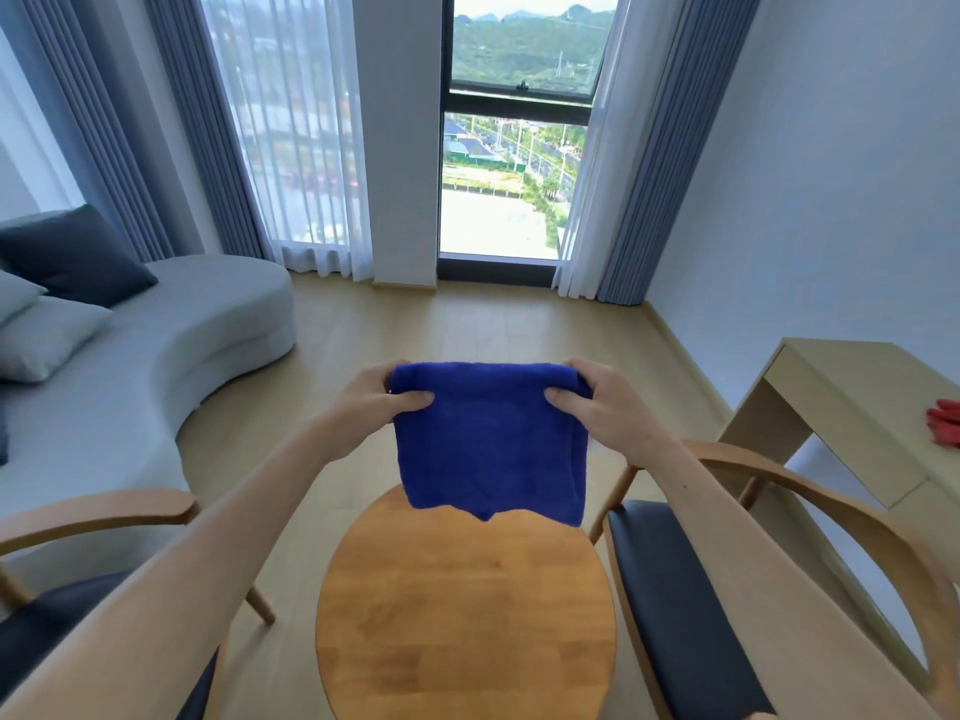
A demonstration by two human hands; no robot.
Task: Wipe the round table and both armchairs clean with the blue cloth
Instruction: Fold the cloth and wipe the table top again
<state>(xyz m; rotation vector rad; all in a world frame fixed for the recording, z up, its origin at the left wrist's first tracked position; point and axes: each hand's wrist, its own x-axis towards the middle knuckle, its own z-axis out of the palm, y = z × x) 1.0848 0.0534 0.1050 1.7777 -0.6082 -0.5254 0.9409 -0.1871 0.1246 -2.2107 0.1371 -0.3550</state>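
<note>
A folded blue cloth [488,444] hangs in the air above the far edge of the round wooden table [467,615]. My left hand [371,402] pinches its top left corner and my right hand [605,407] pinches its top right corner. An armchair with a wooden arm and dark seat [680,605] stands right of the table. A second armchair [98,511] stands to the left, its seat partly hidden by my left forearm.
A curved grey sofa [171,340] with cushions runs along the left. A pale wooden desk [852,397] stands against the right wall with a red object [945,420] on it. Curtains and a tall window [509,148] are ahead, across wooden floor.
</note>
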